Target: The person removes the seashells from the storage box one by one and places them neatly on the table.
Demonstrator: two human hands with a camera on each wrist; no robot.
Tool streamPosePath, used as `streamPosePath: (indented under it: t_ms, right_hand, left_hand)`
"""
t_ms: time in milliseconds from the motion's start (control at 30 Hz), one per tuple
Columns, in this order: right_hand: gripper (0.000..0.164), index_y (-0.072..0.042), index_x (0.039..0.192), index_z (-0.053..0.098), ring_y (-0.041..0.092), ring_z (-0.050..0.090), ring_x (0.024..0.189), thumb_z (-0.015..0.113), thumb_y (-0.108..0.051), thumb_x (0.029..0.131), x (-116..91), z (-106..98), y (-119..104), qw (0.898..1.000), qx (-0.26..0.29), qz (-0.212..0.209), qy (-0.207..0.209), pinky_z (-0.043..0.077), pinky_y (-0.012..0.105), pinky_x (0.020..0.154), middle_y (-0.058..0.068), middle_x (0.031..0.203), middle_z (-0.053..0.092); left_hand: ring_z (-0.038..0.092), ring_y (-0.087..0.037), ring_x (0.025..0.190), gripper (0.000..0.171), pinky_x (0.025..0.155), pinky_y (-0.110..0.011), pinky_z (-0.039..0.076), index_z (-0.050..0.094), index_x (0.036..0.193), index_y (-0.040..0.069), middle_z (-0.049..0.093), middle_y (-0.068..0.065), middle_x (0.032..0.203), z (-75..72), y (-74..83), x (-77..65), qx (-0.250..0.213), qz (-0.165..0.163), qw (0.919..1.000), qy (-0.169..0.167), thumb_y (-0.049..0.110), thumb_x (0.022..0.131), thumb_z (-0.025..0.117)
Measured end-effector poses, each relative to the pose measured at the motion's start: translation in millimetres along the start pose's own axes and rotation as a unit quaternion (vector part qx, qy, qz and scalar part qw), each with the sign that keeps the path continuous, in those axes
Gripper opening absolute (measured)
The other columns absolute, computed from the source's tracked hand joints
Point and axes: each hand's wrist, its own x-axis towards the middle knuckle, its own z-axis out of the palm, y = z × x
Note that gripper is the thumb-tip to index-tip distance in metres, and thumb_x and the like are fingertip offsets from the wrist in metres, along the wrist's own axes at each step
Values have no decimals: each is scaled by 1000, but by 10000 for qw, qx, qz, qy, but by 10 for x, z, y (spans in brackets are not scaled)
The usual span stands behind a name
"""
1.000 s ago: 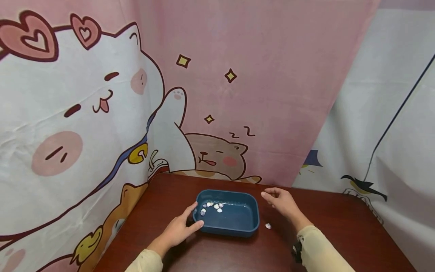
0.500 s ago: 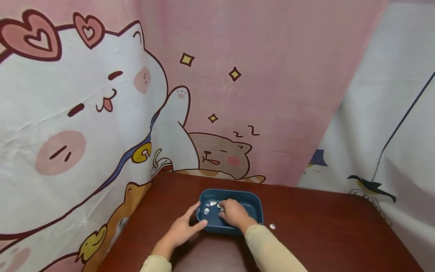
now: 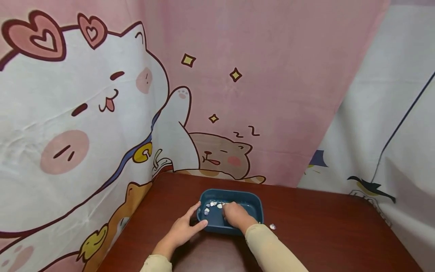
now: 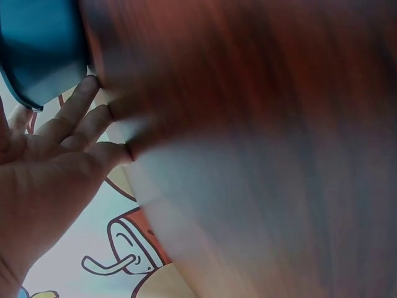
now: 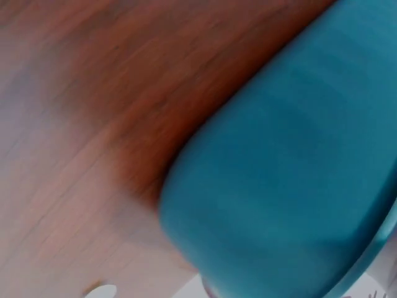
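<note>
Several small white and purplish seashells (image 3: 219,206) lie toward the left side of a dark blue rectangular tub (image 3: 234,232). My left hand (image 3: 181,229) rests at the tub's left end, its thumb and fingers spread along the outside; in the left wrist view its fingers look fairly straight. My right hand (image 3: 236,216) reaches down into the tub just right of the shells. Its fingers are bent, but the fingertips are hidden, so I cannot see whether a shell is between them. A single shell (image 3: 272,226) lies on the table, right of the tub.
The tub stands on a dark reddish-brown wooden table (image 3: 323,226). Behind and to the left hangs a pink and white curtain (image 3: 272,94) with cartoon cats. In the right wrist view, the tub's outer wall (image 5: 279,161) fills much of the picture.
My right hand has moved left from above the table into the tub, then slightly lower among the shells. The left hand keeps its place at the tub's end.
</note>
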Motion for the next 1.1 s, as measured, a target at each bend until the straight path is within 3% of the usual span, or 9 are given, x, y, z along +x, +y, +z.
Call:
streamPosePath:
  t_ms: [167, 533, 667, 800, 933, 1100]
  right_hand:
    - [10, -10, 89, 73, 16, 53, 72, 73, -6, 98, -75, -55, 55, 9993, 168, -243, -229, 48, 33, 67, 0, 78, 62]
    - [4, -11, 98, 73, 14, 57, 77, 77, -12, 98, -116, -134, 118, 9968, -27, -399, -687, 56, 35, 76, -2, 85, 65]
    - [9, -10, 105, 80, 11, 62, 81, 79, -10, 96, -88, -93, 186, 9970, 239, -618, -410, 63, 39, 86, -1, 94, 75]
    - [7, -14, 91, 84, 8, 60, 77, 82, -7, 93, -65, -48, 273, 9957, 459, -802, 22, 62, 34, 79, -6, 87, 76]
    - [12, -17, 83, 85, 7, 59, 74, 84, -7, 90, -67, -40, 334, 9943, 374, -968, 265, 59, 30, 74, -8, 81, 75]
    - [5, -16, 91, 87, 7, 67, 80, 86, -12, 90, -100, -67, 367, 9955, 146, -895, 289, 65, 36, 81, -6, 89, 82]
  left_hand:
    - [57, -46, 141, 89, 110, -77, 44, 35, 168, 34, 54, -18, 161, -15, -7, 1, 37, -13, 10000, 29, 72, 94, 67]
    - [56, -46, 142, 91, 109, -78, 43, 34, 168, 36, 54, -17, 161, -6, -7, 4, -49, -103, 9999, -11, 73, 92, 68]
    - [56, -46, 141, 90, 109, -79, 43, 34, 168, 35, 53, -18, 161, 2, -18, -1, -78, -140, 9999, -24, 72, 92, 68]
    - [56, -47, 141, 91, 108, -80, 43, 34, 168, 35, 53, -19, 161, 10, -15, -15, -95, -165, 9998, -48, 72, 92, 68]
    - [56, -48, 140, 91, 107, -80, 43, 34, 168, 34, 54, -20, 160, 12, -12, -13, -103, -145, 9998, -34, 72, 93, 68]
    - [56, -48, 141, 92, 108, -80, 43, 34, 168, 33, 55, -20, 159, -2, -6, 3, -98, -99, 9999, -17, 73, 92, 67]
